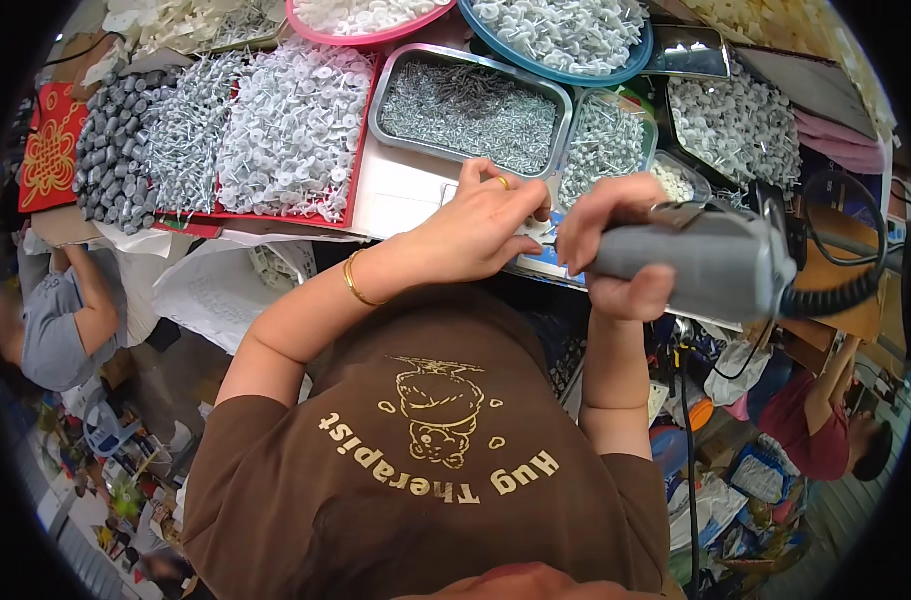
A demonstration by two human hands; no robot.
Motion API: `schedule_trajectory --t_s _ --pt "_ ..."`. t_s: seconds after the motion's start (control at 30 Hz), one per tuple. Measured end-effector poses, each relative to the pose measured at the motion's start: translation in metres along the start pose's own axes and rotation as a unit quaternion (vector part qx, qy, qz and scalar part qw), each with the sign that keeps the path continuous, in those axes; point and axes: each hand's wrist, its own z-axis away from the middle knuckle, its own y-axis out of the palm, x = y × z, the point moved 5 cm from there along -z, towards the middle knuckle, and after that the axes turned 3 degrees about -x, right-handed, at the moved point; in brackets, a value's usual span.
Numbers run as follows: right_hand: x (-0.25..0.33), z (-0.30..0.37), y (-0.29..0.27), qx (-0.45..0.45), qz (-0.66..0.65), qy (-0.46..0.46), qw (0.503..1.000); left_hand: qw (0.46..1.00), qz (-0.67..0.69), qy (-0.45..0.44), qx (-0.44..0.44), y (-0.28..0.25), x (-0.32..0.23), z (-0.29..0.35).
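My right hand (615, 235) is wrapped round a grey electric screwdriver (700, 262) with a black coiled cord, held tilted over the table's near edge. Its tip is hidden behind my fingers. Just left of it, my left hand (485, 228) has its fingers and thumb pinched together at the table edge. A small whitish piece (541, 230) shows beside those fingertips, but what they grip is mostly hidden. Beyond my left hand lies a metal tray (415, 143) of small silver screws (500, 125). A clear container of screws (605, 145) stands farther right.
At left, a red tray (359, 160) holds white plastic pieces (290, 130), screws (190, 130) and grey caps (125, 150). A pink bowl (375, 38) and blue bowl (545, 74) stand behind. A white bag (215, 300) hangs below the table. Two people sit at the sides.
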Motion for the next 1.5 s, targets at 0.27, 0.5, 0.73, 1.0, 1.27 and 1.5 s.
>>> schedule_trajectory --t_s 0.27,0.5,0.73,1.0,1.27,1.5 --pt "-0.014 -0.015 -0.002 -0.004 -0.001 -0.064 0.998 0.999 0.014 -0.045 0.022 0.001 0.002 0.003" --pt "-0.009 -0.020 0.001 -0.085 0.033 -0.059 0.994 0.998 -0.010 -0.062 0.002 -0.015 0.007 0.012" --pt "-0.024 -0.032 0.021 0.072 -0.025 -0.039 0.996 0.985 -0.087 -0.125 -0.086 -0.032 0.016 0.046" --pt "-0.006 -0.022 0.053 0.046 -0.076 -0.050 0.995 0.976 -0.059 -0.161 -0.137 -0.025 0.016 0.059" --pt "-0.035 -0.033 0.072 0.081 0.063 -0.031 0.994 0.974 -0.077 -0.106 -0.183 -0.026 0.016 0.058" --pt "-0.019 -0.024 0.074 0.256 -0.016 0.013 0.966 0.974 -0.099 -0.085 -0.186 -0.023 0.013 0.059"
